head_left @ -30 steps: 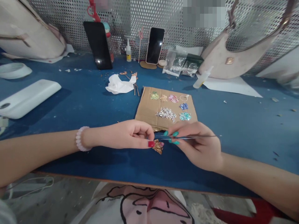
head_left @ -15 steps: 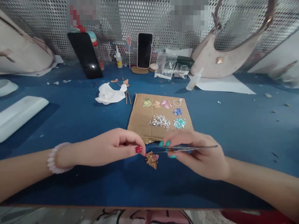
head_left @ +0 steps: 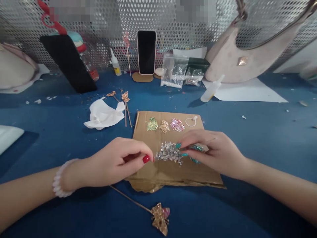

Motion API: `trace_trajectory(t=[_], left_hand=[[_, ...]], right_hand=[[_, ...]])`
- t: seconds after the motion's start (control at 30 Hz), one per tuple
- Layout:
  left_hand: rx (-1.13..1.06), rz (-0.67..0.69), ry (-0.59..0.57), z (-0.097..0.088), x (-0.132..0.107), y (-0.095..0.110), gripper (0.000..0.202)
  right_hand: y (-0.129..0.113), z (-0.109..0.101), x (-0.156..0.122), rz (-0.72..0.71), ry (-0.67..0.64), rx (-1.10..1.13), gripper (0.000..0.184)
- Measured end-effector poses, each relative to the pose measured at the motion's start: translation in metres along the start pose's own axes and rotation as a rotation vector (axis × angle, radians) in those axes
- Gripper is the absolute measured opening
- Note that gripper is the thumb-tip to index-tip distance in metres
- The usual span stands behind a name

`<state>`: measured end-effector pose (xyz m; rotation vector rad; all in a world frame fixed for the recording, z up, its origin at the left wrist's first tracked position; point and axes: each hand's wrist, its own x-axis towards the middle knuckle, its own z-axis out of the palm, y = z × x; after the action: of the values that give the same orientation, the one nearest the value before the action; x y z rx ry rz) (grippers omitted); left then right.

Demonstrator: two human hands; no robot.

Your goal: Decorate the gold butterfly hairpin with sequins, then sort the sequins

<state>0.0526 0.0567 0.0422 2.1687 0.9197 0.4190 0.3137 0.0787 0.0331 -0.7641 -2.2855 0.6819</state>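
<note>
1. From the head view, holds left hand (head_left: pixel 119 162) over the left part of cardboard (head_left: pixel 178 173), with thumb and other fingers curled inward; cannot tell whether pinching something.
2. Holds right hand (head_left: pixel 218 152) at the right side of silver gem pile (head_left: pixel 168 151), with fingers close at the tips; cannot tell whether clamped on anything.
3. Shows golden butterfly (head_left: pixel 159 216), pink patch on one wing, lying on tabletop (head_left: pixel 99 218) nearer than the cardboard, with stem (head_left: pixel 131 199) reaching back toward left hand.
</note>
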Motion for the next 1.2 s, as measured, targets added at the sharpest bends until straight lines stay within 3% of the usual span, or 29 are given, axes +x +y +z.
trace_trajectory(t=[0.13,0.27,0.63,1.2], left_hand=[[0.045,0.095,0.043,0.005,-0.003,-0.006,0.017],[0.058,0.144,0.008,0.005,-0.001,-0.008,0.018],[-0.031,0.1,-0.016,0.002,-0.006,-0.012,0.021],[-0.035,0.058,-0.004,0.001,-0.003,-0.012,0.021]], right_hand=[[0.004,0.003,0.008,-0.055,-0.053,-0.058,0.009],[0.008,0.007,0.014,-0.082,-0.072,-0.051,0.01],[0.007,0.008,0.013,-0.039,-0.001,-0.123,0.015],[0.003,0.008,0.012,-0.068,-0.093,-0.074,0.012]])
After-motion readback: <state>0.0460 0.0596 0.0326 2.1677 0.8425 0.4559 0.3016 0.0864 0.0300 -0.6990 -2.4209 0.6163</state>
